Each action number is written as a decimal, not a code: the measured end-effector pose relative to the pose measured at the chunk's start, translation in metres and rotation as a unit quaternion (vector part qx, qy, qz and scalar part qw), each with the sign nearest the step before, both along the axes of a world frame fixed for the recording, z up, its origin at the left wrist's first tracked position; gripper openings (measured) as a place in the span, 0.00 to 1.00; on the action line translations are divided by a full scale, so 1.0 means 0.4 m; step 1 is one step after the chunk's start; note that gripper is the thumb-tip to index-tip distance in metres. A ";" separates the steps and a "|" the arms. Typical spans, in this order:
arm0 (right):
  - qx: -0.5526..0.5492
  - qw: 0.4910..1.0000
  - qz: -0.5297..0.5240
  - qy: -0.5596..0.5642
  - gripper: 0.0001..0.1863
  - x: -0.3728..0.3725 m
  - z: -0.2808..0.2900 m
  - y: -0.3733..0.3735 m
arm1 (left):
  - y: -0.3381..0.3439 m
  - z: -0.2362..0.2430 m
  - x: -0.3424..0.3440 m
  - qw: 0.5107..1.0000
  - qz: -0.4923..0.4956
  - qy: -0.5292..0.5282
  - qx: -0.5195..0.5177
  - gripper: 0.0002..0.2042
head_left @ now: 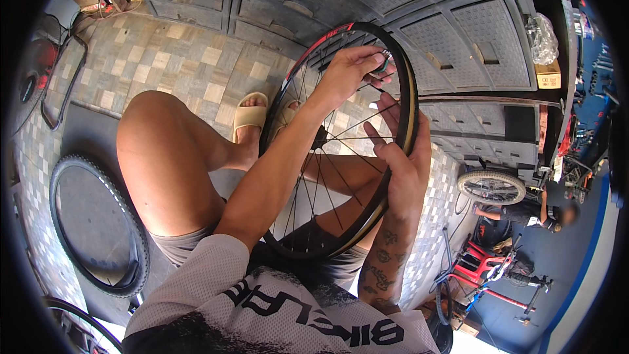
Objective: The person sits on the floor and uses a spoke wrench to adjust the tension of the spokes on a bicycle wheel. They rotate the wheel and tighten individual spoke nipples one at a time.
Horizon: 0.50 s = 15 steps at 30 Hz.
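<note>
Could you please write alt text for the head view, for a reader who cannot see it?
A seated person steadies a bare bicycle rim on their lap, left hand pinching a small part at its upper edge, right hand on the spokes. A tyre lies on the tiled floor at left.

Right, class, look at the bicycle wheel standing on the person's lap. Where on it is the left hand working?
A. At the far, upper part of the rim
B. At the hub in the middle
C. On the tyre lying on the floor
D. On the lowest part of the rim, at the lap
A: the left hand pinches a small part at the top inner edge of the wheel rim, far from the hub.
</note>
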State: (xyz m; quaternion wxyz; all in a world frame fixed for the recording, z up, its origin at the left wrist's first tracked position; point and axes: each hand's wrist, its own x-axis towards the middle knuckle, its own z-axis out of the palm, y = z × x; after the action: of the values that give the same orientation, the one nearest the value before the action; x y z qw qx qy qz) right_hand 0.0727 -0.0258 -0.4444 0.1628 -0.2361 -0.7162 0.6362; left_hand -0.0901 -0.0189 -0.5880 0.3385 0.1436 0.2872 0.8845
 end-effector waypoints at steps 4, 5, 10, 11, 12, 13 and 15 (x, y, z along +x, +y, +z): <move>-0.006 1.000 0.006 -0.010 0.39 0.000 0.006 0.003 | 0.000 0.000 0.004 1.000 0.018 0.012 -0.006 0.12; -0.006 1.000 0.007 -0.005 0.39 -0.001 0.007 0.001 | 0.000 -0.002 0.003 1.000 0.021 0.018 -0.004 0.12; 0.001 1.000 -0.006 0.000 0.42 -0.007 0.006 -0.012 | 0.000 -0.013 -0.009 0.999 0.021 0.015 0.031 0.13; -0.001 1.000 -0.016 -0.005 0.42 -0.007 0.005 -0.011 | -0.001 -0.011 -0.012 0.999 0.022 0.014 0.033 0.13; -0.003 1.000 -0.017 -0.004 0.42 -0.006 0.006 -0.007 | -0.002 -0.007 -0.012 1.000 0.015 0.005 0.017 0.13; -0.004 1.000 -0.002 0.005 0.42 -0.004 0.005 -0.004 | -0.006 -0.002 -0.008 0.999 0.024 0.036 0.014 0.12; -0.004 1.000 -0.008 -0.007 0.41 -0.002 0.010 0.014 | -0.012 0.017 -0.004 0.995 0.021 0.089 -0.031 0.11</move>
State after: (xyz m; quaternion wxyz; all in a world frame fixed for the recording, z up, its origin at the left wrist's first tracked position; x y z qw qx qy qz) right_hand 0.0720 -0.0201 -0.4405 0.1622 -0.2472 -0.7126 0.6362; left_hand -0.0918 -0.0236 -0.5814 0.2974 0.2053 0.3468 0.8655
